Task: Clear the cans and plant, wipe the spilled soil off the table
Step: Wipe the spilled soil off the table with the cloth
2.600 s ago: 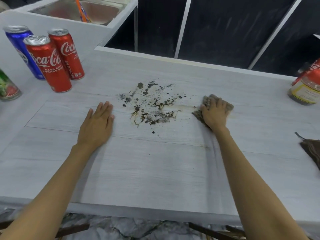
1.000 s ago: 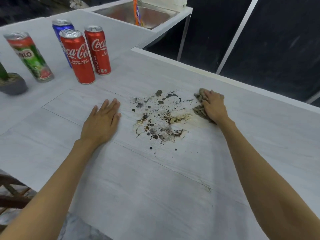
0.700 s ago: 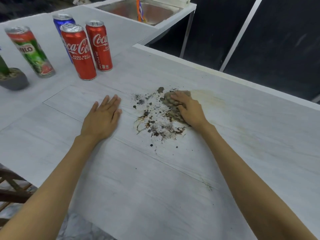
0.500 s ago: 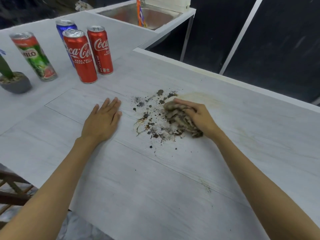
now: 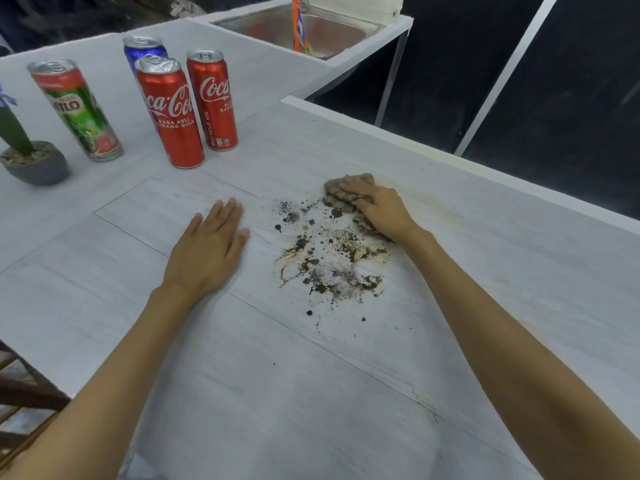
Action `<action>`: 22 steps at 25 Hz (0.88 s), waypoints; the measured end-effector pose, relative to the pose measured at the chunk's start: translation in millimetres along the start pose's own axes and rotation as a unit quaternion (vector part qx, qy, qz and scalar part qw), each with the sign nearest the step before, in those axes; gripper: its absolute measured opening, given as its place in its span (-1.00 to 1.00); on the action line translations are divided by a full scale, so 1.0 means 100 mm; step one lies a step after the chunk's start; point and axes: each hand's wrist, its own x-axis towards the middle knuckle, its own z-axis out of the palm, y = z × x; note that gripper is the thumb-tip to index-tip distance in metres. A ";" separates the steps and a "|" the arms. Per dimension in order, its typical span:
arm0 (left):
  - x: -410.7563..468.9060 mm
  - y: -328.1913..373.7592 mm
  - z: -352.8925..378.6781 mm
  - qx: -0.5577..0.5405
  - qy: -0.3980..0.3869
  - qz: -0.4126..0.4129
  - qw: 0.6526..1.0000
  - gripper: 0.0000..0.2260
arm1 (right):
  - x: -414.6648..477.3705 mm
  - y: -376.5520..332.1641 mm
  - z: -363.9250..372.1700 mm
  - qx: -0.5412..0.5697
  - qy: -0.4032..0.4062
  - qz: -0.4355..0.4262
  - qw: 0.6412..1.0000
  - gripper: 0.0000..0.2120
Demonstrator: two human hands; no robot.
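The pale wood-grain bench carries the spilled soil, a dark, partly wet scatter of crumbs and brown smears lying between the person's two forearms. Far beyond the soil, a steel sink is set into an adjoining counter, with an orange bottle standing in it. The left hand rests flat on the bench just left of the soil, fingers straight and together, holding nothing. The right hand is at the far right edge of the soil, its fingers curled over a crumpled brownish cloth and pressing it onto the bench; the cloth touches the outermost crumbs. Well to the far left of the soil stand four upright cans: two red Coca-Cola cans, a blue can behind them and a green Milo can. Farther left of the soil again sits the plant in its grey pot.
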 end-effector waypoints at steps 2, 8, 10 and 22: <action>0.00 0.01 0.00 0.004 -0.001 0.000 1.000 -0.53 | -0.27 -0.06 0.02 0.038 -0.026 -0.039 0.998 -0.62; 0.00 0.02 -0.01 0.003 -0.004 0.001 1.000 -0.53 | -0.51 0.24 -0.35 0.244 -0.033 0.009 0.969 -0.65; 0.01 0.01 0.00 0.003 -0.002 0.000 1.000 -0.53 | -0.25 0.48 -0.47 0.172 0.025 0.071 0.982 -0.64; 0.01 0.02 -0.02 0.014 -0.006 -0.005 1.000 -0.53 | -0.35 -0.26 0.10 0.100 -0.113 -0.066 0.986 -0.61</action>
